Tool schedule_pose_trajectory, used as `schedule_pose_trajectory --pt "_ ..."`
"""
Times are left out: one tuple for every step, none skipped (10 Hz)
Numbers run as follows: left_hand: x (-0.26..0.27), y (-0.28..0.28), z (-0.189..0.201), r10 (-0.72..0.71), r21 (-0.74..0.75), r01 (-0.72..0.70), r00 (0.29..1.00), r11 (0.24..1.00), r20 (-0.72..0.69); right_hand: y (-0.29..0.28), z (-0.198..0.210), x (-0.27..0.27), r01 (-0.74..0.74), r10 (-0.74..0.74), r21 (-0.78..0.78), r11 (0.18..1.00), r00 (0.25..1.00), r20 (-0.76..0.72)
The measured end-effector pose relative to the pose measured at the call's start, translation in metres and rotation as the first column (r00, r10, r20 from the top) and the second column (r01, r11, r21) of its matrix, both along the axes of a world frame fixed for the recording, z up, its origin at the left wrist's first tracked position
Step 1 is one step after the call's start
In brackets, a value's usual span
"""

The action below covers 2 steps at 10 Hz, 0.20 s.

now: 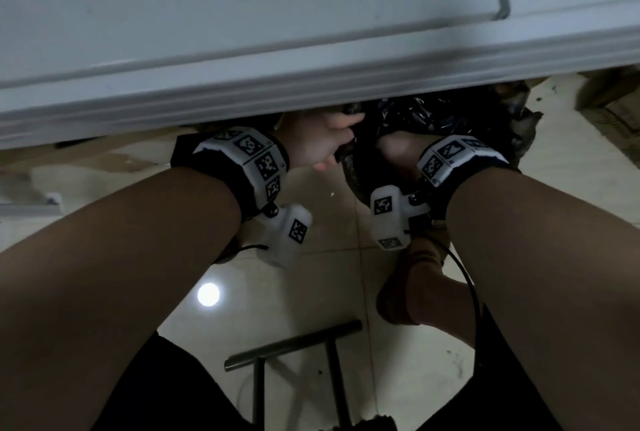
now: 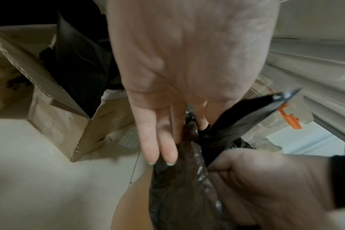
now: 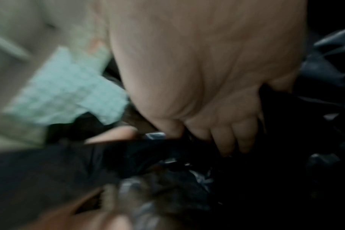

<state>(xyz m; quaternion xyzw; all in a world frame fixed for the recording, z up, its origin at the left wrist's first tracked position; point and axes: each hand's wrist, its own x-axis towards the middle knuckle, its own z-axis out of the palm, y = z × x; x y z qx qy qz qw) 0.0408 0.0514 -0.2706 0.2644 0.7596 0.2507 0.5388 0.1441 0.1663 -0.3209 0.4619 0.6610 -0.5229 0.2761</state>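
A black plastic bag [image 1: 419, 119] sits on the floor just under the edge of a white panel. My left hand [image 1: 329, 140] grips a gathered edge of the bag on its left side. In the left wrist view the thumb side of that hand [image 2: 187, 121] pinches the bag [image 2: 179, 186], while two fingers [image 2: 158, 143] lie straight along it. My right hand [image 1: 398, 150] reaches into the bag's mouth. The blurred right wrist view shows this hand [image 3: 226, 137] with fingers curled into the black plastic [image 3: 167, 171]. The bag's contents are hidden.
The white panel [image 1: 311, 84] overhangs the bag and hides its far side. An open cardboard box [image 2: 55, 109] stands left of the bag, another box [image 1: 613, 101] at far right. A dark metal frame [image 1: 294, 344] and my foot [image 1: 412, 278] are on the pale tiled floor.
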Motion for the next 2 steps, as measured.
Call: schedule_pose_trajectory --pt "0.004 -0.001 0.005 -0.014 -0.016 0.014 1.0 1.0 -0.001 0.007 0.013 0.003 0.097 -0.096 0.094 0.991 0.995 -0.02" --pt "0.005 -0.003 0.014 0.039 -0.003 -0.039 0.999 0.999 -0.037 0.013 0.031 0.006 0.172 -0.161 0.161 0.972 0.984 -0.077"
